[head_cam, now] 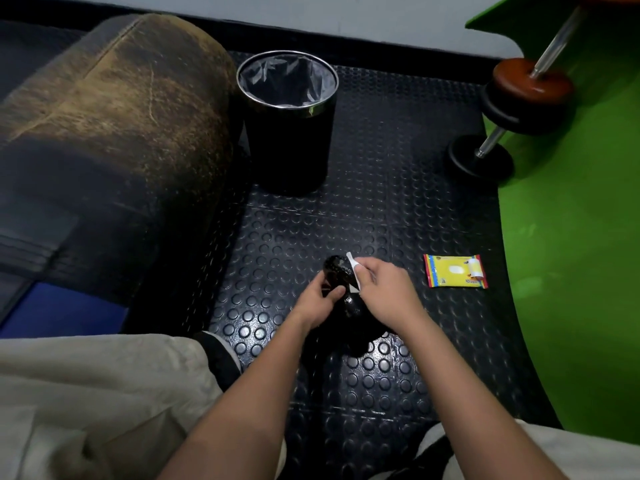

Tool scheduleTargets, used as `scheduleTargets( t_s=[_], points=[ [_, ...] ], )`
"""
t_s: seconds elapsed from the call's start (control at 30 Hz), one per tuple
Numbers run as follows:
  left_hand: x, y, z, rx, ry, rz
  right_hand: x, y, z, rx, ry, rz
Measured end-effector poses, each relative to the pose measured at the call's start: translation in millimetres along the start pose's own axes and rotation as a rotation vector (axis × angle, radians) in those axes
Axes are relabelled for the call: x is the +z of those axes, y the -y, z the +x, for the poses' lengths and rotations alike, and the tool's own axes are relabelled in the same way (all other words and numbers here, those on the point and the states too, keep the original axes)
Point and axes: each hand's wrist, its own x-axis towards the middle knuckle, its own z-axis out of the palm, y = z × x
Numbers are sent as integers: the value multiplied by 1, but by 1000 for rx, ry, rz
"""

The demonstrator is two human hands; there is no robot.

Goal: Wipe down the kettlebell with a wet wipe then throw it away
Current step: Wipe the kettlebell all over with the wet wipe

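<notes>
Kettlebell (341,289) stands on the studded black floor mat (381,209), low centre of view, between the person's knees. Left hand (317,303) curls closed around its handle. Right hand (384,289) pinches a white wet wipe (354,268) against the handle's right side. Black bin (289,123) with metal rim stands well beyond, beside a worn sofa arm (114,140); its clear liner looks empty. Yellow wipe packet (455,271) lies flat on the mat, right of the hands, flap closed.
</notes>
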Motion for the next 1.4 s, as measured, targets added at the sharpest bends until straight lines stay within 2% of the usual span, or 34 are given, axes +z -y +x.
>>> scheduleTargets(
  t_s=[0.17, 0.37, 0.53, 0.7, 0.83, 1.0, 1.17, 1.33, 1.4],
  points=[
    [0, 2, 1, -16, 9, 23, -18, -22, -17, 90, -19, -24],
    [5, 1, -2, 10, -29, -3, 1, 8, -13, -35, 33, 42],
    [7, 4, -2, -10, -34, -10, -24, -17, -17, 102, -5, 0],
    [8, 6, -2, 20, -40, -29, -5, 6, -8, 8, 35, 35],
    [6, 4, -3, -8, -31, -24, -15, -23, -20, -64, 33, 90],
    [6, 11, 0, -11, -30, 9, -10, -37, -31, -130, -91, -28],
    [2, 3, -2, -10, -38, -22, 18, -21, -22, -241, -187, 12],
    [6, 11, -3, -4, -28, 44, 7, -50, -49, -214, -371, -3],
    [5, 11, -3, -8, -20, 41, 12, -49, -47, -234, -392, -31]
  ],
)
